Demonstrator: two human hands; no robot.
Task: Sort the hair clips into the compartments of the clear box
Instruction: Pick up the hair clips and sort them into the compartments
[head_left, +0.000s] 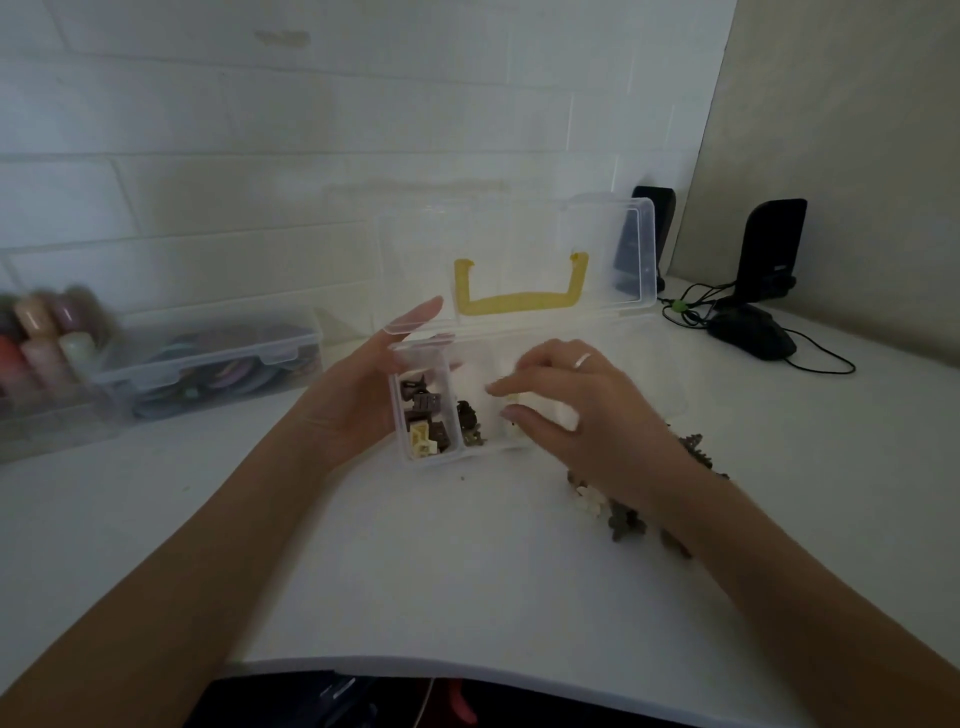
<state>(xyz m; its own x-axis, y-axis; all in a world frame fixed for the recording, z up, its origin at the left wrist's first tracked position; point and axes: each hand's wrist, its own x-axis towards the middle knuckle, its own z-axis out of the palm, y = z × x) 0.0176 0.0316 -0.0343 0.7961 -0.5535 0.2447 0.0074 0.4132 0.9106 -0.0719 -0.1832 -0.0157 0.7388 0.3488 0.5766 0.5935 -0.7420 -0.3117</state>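
1. Right hand is over the clear box, fingers curled and drawn close together, tips pointing down into the right-hand part of it. Something pale sits at the fingertips, but it's blurred, so I cannot tell whether a clip is actually pinched there. There's a ring on one finger.
2. Left hand is flat against the box's left wall, palm touching the plastic, fingers stretched wide and straight, one fingertip poking up past the open lid.
3. Just right of that left palm, the leftmost compartment holds brown and cream hair clips; the next compartment over has a few dark ones.
4. Beyond the fingers, the lid stands up and tilted back, with a yellow handle on it.
5. Under and behind the right wrist, a loose pile of clips lies on the white table (dark and pale ones mixed, partly hidden by the forearm).
6. Farther left of the left hand, a second clear container with coloured items; far right, a black mouse and two black speakers.
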